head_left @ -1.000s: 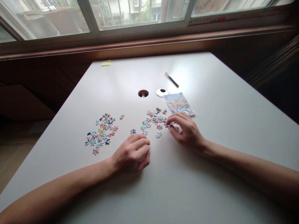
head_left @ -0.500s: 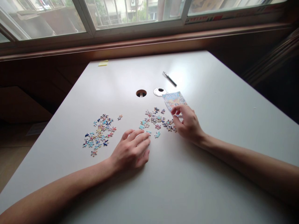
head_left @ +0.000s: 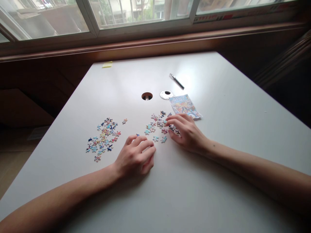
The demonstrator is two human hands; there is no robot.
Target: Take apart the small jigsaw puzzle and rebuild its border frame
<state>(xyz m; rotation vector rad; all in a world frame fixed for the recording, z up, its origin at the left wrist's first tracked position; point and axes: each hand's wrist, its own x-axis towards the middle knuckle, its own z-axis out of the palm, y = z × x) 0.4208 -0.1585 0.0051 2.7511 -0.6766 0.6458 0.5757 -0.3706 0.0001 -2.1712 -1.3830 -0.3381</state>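
Observation:
My left hand [head_left: 136, 155] rests low over the table, palm down with fingers curled together. A dark blue bit of a jigsaw piece [head_left: 137, 135] pokes out past its index finger; the rest is hidden under the hand. My right hand [head_left: 186, 132] hovers at the right side of a loose group of jigsaw pieces [head_left: 160, 123], its thumb and fingers apart, with nothing seen between them. Two light blue pieces [head_left: 164, 139] lie between the hands. Behind my right hand lies a small printed picture sheet [head_left: 184, 105], partly covered by the fingers.
A second, larger heap of jigsaw pieces [head_left: 104, 136] is spread on the left, with a single piece [head_left: 124, 121] beside it. Farther back are a round table hole [head_left: 147, 96], a round cover [head_left: 166, 94], a pen [head_left: 177, 81] and a yellow sticky note [head_left: 107, 64].
My right hand has moved left and slightly down, off the picture sheet to the jigsaw pieces, and its fingers have spread. A blue bit now shows beside my left fingers.

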